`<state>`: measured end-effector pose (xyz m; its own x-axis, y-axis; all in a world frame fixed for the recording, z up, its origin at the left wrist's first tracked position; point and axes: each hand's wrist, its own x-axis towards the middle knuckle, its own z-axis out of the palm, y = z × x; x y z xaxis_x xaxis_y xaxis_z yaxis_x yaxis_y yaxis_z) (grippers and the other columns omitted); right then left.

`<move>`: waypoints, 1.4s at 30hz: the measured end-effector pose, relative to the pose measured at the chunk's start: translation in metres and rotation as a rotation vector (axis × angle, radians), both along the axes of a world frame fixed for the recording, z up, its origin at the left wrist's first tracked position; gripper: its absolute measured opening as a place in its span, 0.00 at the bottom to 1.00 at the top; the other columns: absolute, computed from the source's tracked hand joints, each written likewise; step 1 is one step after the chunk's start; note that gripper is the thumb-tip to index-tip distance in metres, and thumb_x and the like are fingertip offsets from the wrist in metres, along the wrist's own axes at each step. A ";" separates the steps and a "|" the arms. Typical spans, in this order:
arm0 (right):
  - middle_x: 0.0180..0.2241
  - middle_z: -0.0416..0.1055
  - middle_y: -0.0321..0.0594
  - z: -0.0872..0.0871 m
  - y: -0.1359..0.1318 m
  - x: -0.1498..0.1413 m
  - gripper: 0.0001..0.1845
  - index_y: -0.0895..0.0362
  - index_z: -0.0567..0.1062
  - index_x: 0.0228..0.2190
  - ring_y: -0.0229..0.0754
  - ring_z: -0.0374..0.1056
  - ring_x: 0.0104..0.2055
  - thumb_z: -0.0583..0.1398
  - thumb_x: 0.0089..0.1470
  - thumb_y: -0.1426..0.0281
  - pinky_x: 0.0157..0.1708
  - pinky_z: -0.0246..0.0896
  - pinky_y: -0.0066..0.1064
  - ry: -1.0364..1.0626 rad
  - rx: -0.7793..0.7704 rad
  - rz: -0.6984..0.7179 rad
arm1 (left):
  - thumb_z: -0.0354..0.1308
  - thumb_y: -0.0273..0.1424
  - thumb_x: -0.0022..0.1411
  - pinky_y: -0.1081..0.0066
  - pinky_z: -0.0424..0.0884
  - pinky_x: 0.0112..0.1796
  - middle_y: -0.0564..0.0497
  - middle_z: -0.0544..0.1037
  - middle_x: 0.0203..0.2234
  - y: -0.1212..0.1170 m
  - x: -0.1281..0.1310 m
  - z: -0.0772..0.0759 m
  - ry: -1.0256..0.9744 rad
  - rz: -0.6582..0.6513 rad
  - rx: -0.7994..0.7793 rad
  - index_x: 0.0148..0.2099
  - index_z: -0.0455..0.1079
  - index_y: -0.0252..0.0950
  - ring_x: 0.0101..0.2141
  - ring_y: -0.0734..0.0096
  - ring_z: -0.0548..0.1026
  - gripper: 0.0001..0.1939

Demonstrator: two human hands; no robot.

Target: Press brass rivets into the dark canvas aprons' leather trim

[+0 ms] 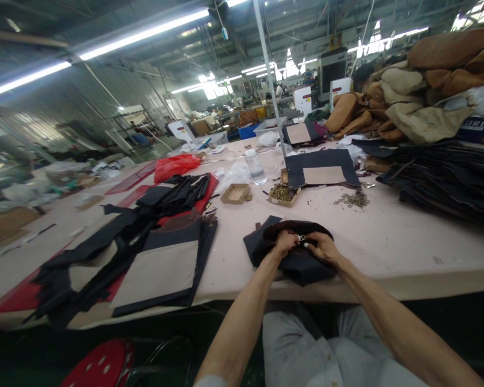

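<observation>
A dark navy fabric piece with a brown inner side (306, 271) lies bunched near the table's front edge, under both my hands. A small metal buckle (302, 238) shows between my fingertips, above the folded brown part. My left hand (285, 243) is closed, with thumb and fingertips pinching the buckle's left side. From the other side, my right hand (324, 248) grips the folded material just right of the buckle, its thumb and forefinger bent toward it. The material under my fingers is partly hidden.
Left of me are stacked dark panels with beige patches (157, 271). Ahead stand cardboard trays of small metal parts (282, 194), a clear bottle (255, 167) and loose buckles (353, 200). A dark fabric pile (443, 177) is on the right. A pole (271, 80) rises behind.
</observation>
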<state>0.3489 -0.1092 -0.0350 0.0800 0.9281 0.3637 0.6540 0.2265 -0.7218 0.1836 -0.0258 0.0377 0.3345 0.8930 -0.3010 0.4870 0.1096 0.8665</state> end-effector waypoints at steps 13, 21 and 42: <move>0.31 0.77 0.40 0.015 0.002 0.012 0.14 0.56 0.83 0.37 0.47 0.69 0.35 0.61 0.50 0.65 0.36 0.63 0.33 0.320 -0.194 0.048 | 0.64 0.28 0.45 0.76 0.54 0.24 0.54 0.71 0.20 0.010 -0.014 0.007 -0.234 -0.217 -0.136 0.31 0.73 0.30 0.22 0.79 0.64 0.09; 0.29 0.75 0.38 0.015 0.004 0.020 0.17 0.59 0.82 0.37 0.42 0.65 0.31 0.60 0.48 0.64 0.31 0.58 0.29 0.415 -0.247 0.185 | 0.64 0.32 0.46 0.75 0.56 0.28 0.53 0.72 0.24 0.021 -0.012 -0.012 -0.245 -0.386 -0.205 0.32 0.73 0.30 0.24 0.78 0.64 0.11; 0.28 0.78 0.39 0.030 -0.024 0.025 0.10 0.57 0.82 0.31 0.43 0.70 0.29 0.61 0.47 0.69 0.32 0.61 0.31 0.214 -0.199 -0.123 | 0.56 0.33 0.62 0.70 0.68 0.37 0.46 0.79 0.32 -0.008 0.017 0.001 0.221 -0.459 0.362 0.37 0.75 0.32 0.33 0.64 0.74 0.10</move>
<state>0.3739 -0.1330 -0.0052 0.2510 0.9580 0.1384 0.4959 -0.0045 -0.8684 0.2004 -0.0341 0.0387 0.6731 0.7310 -0.1120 0.5866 -0.4355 0.6828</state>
